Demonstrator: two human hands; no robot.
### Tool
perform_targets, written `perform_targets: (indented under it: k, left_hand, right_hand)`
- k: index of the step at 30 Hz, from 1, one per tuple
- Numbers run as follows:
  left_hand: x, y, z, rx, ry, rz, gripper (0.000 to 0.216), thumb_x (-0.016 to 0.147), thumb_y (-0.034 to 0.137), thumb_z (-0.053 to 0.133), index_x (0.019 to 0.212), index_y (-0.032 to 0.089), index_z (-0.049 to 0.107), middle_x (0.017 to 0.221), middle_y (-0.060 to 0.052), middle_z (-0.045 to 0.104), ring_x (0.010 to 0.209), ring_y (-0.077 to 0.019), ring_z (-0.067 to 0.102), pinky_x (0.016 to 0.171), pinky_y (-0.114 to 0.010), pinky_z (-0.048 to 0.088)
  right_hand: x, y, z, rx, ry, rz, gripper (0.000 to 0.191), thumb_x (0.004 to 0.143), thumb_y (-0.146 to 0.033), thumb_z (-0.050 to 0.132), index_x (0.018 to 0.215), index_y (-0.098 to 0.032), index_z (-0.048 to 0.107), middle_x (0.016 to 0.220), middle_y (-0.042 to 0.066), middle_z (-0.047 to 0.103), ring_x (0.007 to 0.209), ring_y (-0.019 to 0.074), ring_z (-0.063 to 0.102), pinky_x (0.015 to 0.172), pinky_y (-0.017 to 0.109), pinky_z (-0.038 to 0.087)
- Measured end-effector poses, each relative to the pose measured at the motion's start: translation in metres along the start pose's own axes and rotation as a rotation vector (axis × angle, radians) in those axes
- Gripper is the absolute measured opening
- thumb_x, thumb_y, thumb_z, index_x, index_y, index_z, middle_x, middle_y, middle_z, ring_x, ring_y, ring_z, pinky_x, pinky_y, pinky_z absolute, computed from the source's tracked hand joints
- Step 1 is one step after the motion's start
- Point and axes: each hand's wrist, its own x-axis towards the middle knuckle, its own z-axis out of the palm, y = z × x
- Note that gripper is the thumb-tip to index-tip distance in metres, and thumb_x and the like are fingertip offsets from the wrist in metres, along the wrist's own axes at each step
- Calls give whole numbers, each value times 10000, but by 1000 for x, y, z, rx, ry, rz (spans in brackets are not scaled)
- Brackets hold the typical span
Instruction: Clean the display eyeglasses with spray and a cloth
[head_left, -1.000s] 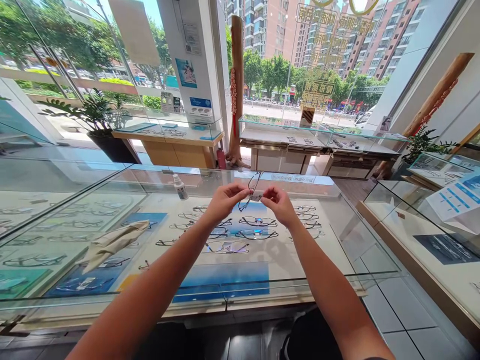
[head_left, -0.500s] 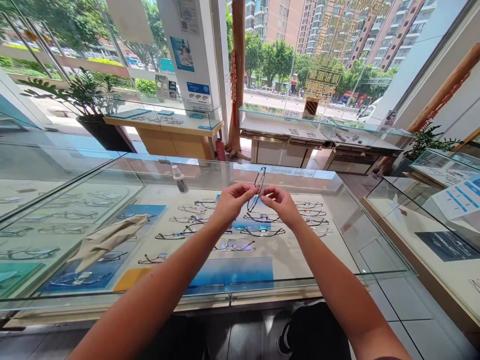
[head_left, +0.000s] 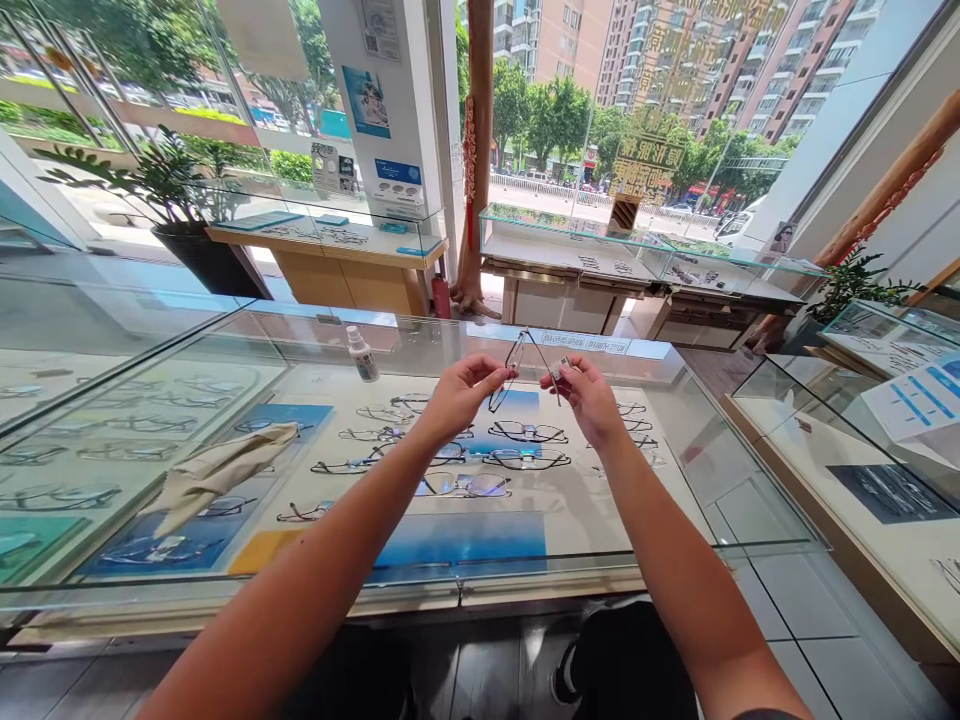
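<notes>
I pinch a pair of thin, dark-rimmed eyeglasses (head_left: 517,352) between the thumb and fingers of my left hand (head_left: 469,392), gripping near the middle of the front, which stands tilted nearly on end. One temple slants down from its upper end to the fingertips of my right hand (head_left: 589,400). Those fingers are closed on a small greyish piece (head_left: 562,368), too small to name; whether they pinch the temple as well, I cannot tell.

Both grips hang above a glass display case (head_left: 585,530). Under the glass, below and nearer me than my hands, more spectacle frames (head_left: 527,459) lie in rows, with a blue panel (head_left: 480,540) closer to me still. Left of my left hand, a white spray bottle (head_left: 361,355) stands upright on the glass, and farther left and nearer me lies a crumpled beige cloth (head_left: 225,470). Just beyond my grip, a lettered strip (head_left: 585,343) runs along the far edge.
</notes>
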Motion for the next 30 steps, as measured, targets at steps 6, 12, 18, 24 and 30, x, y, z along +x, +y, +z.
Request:
perform_targets:
  k: [6,12,18,24,30]
  left_hand:
    - [4,3,-12,127,-98,-19,447,876,648,833,914,206,770,1003,-97,798,902,-218,713,831,-371,624]
    - [5,14,-25,389,-125,28,424,920,641,759,936,221,811,952,-94,817,864,-246,706,727,-332,563]
    - [2,12,-22,414,-169,16,419,930,647,742,944,237,826,992,-89,826,934,-272,722,808,-359,588]
    - [-2,6,-13,373,-197,-27,366,896,623,795,919,261,839,981,-79,831,918,-292,753,861,-399,606]
    - [-4,8,-8,395,-202,-33,397,916,634,759,939,245,831,1017,-84,831,937,-289,745,877,-408,603]
  right_hand:
    - [8,-3,-14,-84,104,-68,451,761,-586,878,944,-268,615,775,-22,715,770,209,733,744,355,525]
    - [7,-8,-22,-180,45,-106,503,756,-637,922,934,-258,644,700,-35,697,737,207,735,742,366,554]
    - [5,-8,-19,-225,-23,-82,540,756,-687,919,910,-240,658,719,-3,742,760,218,754,758,383,574]
    - [4,-5,-13,-182,6,-66,584,700,-707,946,907,-248,650,682,-11,731,735,226,752,737,382,572]
    - [5,-1,-11,-181,2,-19,571,720,-697,927,929,-253,634,738,21,774,710,215,717,760,395,565]
